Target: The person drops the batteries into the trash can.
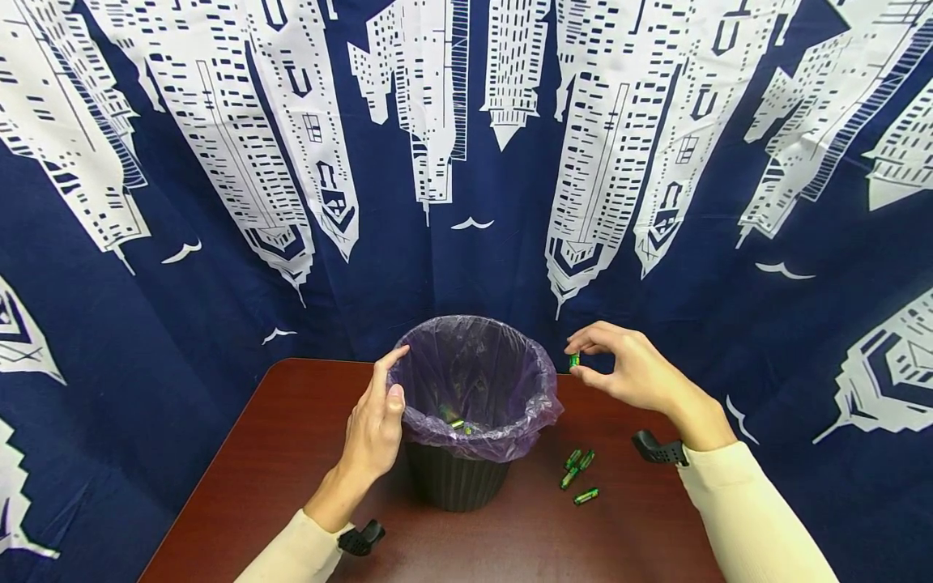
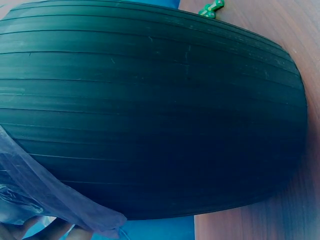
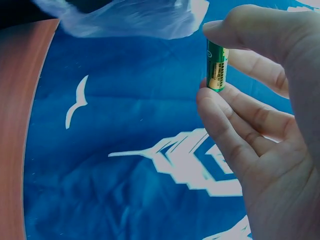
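Observation:
A green and gold battery (image 3: 217, 67) is pinched between the thumb and fingertips of my right hand (image 1: 630, 368), raised to the right of the bin's rim. The dark ribbed bin (image 1: 457, 478) is lined with a translucent purple bag (image 1: 539, 405) folded over the rim. My left hand (image 1: 375, 425) rests against the bin's left side, index finger stretched along the rim; only its fingertips show in the left wrist view. Inside the bin, batteries (image 1: 457, 423) lie low in the bag, partly veiled by it. Several more batteries (image 1: 569, 478) lie on the table right of the bin.
The bin stands on a reddish-brown table (image 1: 291, 453). Behind the table hangs a dark blue curtain (image 1: 466, 267) with white city buildings printed upside down. Each wrist wears a black strap mount (image 1: 659, 447).

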### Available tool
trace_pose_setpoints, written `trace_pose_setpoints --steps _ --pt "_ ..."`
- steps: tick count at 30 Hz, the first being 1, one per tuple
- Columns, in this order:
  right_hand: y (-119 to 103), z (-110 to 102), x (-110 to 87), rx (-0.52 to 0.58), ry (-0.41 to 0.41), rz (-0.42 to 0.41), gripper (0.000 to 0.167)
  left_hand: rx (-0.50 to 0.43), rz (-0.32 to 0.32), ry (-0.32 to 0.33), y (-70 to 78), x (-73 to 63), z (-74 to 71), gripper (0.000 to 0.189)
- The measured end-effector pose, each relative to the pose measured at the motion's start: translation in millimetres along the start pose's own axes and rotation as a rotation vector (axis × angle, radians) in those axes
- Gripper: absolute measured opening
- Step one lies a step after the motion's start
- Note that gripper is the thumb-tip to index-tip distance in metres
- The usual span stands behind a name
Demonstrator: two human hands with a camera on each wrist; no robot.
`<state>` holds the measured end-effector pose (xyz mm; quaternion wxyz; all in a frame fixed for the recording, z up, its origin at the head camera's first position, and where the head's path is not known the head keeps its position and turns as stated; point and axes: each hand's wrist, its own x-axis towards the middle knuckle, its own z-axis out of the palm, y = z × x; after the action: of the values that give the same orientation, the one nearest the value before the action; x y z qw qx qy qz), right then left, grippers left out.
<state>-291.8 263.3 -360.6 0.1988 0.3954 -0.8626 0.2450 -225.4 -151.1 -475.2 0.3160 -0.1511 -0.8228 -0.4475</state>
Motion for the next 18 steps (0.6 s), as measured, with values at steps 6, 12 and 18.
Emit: trace_pose_setpoints --steps 6,12,18 --pt "-9.1 -2.7 23.1 -0.010 -0.024 -0.041 0.029 0.005 -0.003 -0.002 1.1 -0.8 -1.1 0.092" --pt "-18.3 -1.2 38.9 -0.029 -0.051 -0.072 0.027 0.000 0.003 -0.006 0.7 -1.8 -0.2 0.093" --pt "-26.6 -4.3 59.8 -0.025 -0.080 -0.097 0.026 -0.016 0.004 -0.013 -0.1 0.4 -0.1 0.090"
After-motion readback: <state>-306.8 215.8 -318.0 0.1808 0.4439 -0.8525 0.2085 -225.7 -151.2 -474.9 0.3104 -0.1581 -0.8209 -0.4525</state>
